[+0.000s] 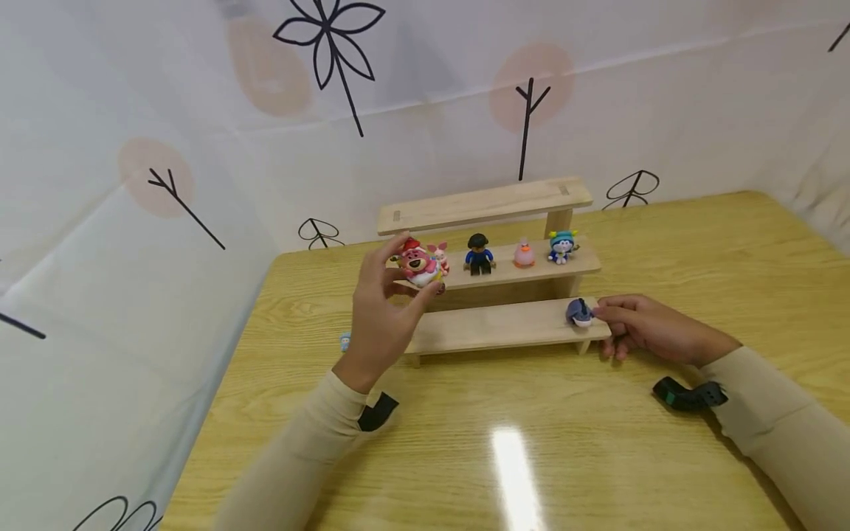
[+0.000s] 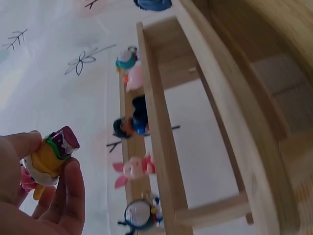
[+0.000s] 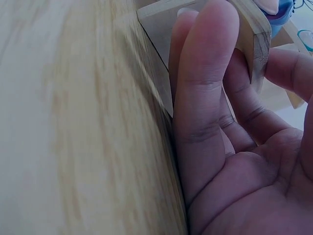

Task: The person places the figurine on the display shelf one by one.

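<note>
Raised before the left end of the middle step, my left hand pinches a pink bear figurine between thumb and fingers. In the left wrist view the figurine's yellow and purple underside faces the camera. My right hand grips the right end of the lowest step of a wooden stepped shelf, thumb above and fingers below in the right wrist view. Close by its fingertips, a blue-grey figurine sits on that step. A pink piglet figurine stands just behind the bear.
On the middle step stand a dark-capped figure, a pink duck and a blue-hatted figurine. Another figurine stands beyond the piglet. The top board rises behind. A small light-blue object lies left of the shelf.
</note>
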{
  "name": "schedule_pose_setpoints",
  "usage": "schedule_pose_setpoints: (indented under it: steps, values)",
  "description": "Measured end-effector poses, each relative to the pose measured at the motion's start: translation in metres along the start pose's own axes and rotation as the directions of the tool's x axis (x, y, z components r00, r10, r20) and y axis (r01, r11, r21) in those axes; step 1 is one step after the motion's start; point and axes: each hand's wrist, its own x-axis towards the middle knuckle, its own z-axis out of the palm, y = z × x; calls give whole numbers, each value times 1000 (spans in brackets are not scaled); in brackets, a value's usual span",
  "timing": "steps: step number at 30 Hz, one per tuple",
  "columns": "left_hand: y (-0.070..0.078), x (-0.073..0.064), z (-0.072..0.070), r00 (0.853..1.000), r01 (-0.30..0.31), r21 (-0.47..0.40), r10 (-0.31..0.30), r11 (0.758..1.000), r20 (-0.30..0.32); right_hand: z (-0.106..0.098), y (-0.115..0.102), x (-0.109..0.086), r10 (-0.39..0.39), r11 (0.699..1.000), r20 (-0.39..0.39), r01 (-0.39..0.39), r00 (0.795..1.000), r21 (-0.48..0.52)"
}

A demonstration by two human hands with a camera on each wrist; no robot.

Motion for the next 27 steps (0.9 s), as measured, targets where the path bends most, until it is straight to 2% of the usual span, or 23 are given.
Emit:
schedule_pose_setpoints:
  steps: [8,16,21,24,27]
  values:
    - [7,0,30,994,-44,-3,44,999,97,-1,1,0,22,1000,-23,-22,999,-22]
    - [9,2,56,980,-93,26,87,995,177,-3,3,0,3,1000,-16,-3,1000,-19]
    - [10,1,70,972,-72,39,61,997,228,-3,2,0,-10,1000,0,10,1000,3]
    - [11,1,78,966,-49,74,29,996,255,-3,2,1,-17,1000,6,17,1000,11]
    - [11,1,83,958,-52,129,13,990,287,-2,2,1,-13,1000,-4,13,1000,5]
